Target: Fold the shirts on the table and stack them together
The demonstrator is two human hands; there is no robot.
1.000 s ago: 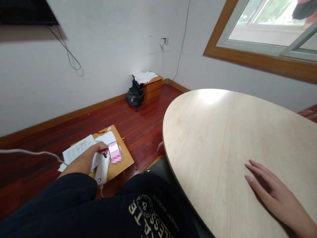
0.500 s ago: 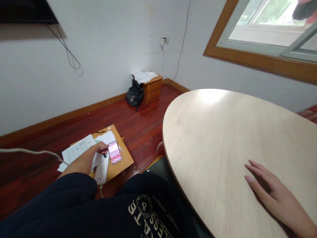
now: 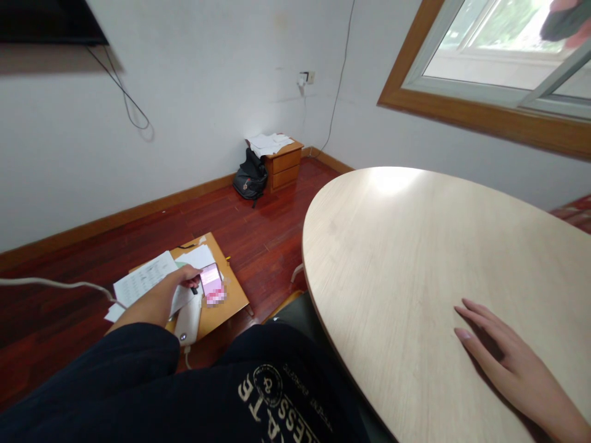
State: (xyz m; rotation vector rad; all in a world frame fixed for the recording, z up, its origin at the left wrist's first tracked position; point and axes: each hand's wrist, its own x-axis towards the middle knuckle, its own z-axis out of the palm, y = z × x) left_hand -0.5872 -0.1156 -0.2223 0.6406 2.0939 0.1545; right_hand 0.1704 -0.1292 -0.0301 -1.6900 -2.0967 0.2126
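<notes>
At the lower left, my left hand [image 3: 188,277] is closed on the edge of a phone [image 3: 212,284] whose pink screen is lit. The phone is over a low wooden stool [image 3: 233,296] that bears papers [image 3: 150,278] and a white power strip [image 3: 188,321]. On the right, my right hand [image 3: 501,354] rests on its side on the pale round table [image 3: 392,264], thumb and fingers apart, holding nothing.
A black bag [image 3: 250,176] leans by a small drawer cabinet [image 3: 285,169] with papers on top. A white cable [image 3: 60,282] runs in from the left edge. Above are a dark screen [image 3: 50,21] and a window [image 3: 494,43].
</notes>
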